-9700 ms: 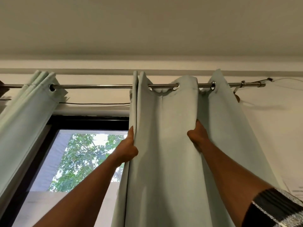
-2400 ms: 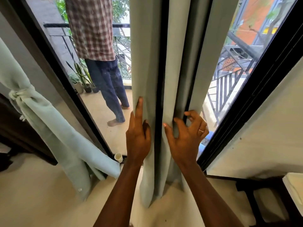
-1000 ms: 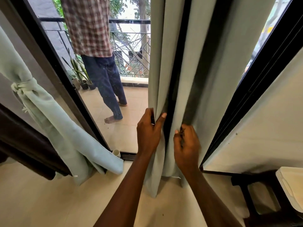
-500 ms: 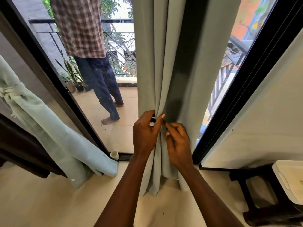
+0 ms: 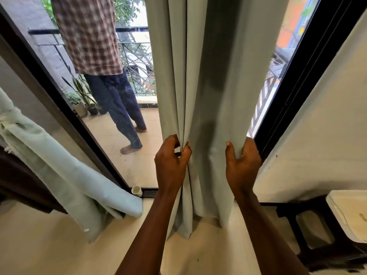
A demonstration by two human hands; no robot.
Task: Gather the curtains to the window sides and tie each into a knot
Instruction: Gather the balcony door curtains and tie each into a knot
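Balcony (image 5: pixel 129 161) behind; your left hand (image 5: pixel 171 163) pinches curtain (image 5: pixel 210 96) folds, right hand (image 5: pixel 242 165) grips its right edge beside frame (image 5: pixel 301 80).

One wide-angle head-worn view looks forward and down, close to the hanging curtain (image 5: pixel 208 96), taking in the window frame (image 5: pixel 305 86) beside it and the floor (image 5: pixel 49 255) below.
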